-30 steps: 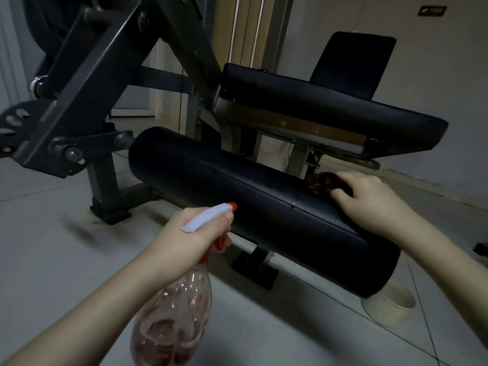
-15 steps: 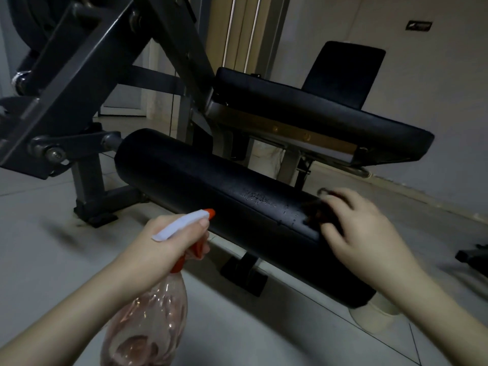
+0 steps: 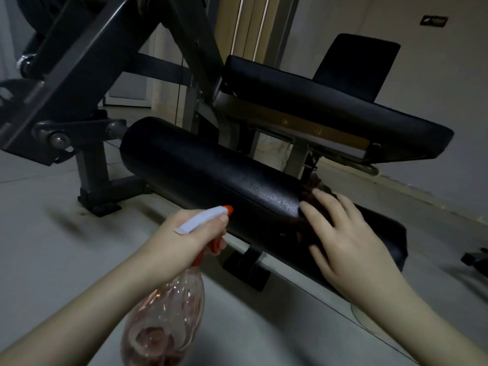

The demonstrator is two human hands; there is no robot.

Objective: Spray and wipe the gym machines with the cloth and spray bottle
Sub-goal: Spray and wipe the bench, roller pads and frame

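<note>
Right hand [image 3: 346, 241]: lay flat with its fingers straight and spread apart, pressing the cloth [image 3: 303, 228] onto the roller pad [image 3: 211, 170] near the pad's right end.
Cloth: dark reddish-brown and bunched, draped over the top of the roller under the right fingers; 1 rumpled edge stuck up just behind the fingertips.
Left hand [image 3: 179, 239]: was clamped round the neck of the spray bottle [image 3: 163, 326], fingers curled by the orange trigger.
Spray bottle: clear plastic body with a pinkish tint, hanging below the left hand; its white head lay over the top of the hand, and the orange nozzle tip pointed at the roller – near it, not touching.
Roller pad: a long black cylinder running from upper left to lower right; fine wet specks showed on its skin just left of the cloth.
Seat pad [image 3: 330, 107]: black, set above and behind the roller, with a black back pad [image 3: 356, 64] rising behind it.
Frame [image 3: 79, 62]: dark grey steel bars on the left – 1 pivot arm met the roller's left end, and a foot rested on the floor [image 3: 52, 260].
Cables [image 3: 261, 25]: 2 thin lines ran straight up behind the seat.
Floor: pale grey tiles.
Wall sign [image 3: 434, 21]: a small dark plate at upper right; too blurred to read.
</note>
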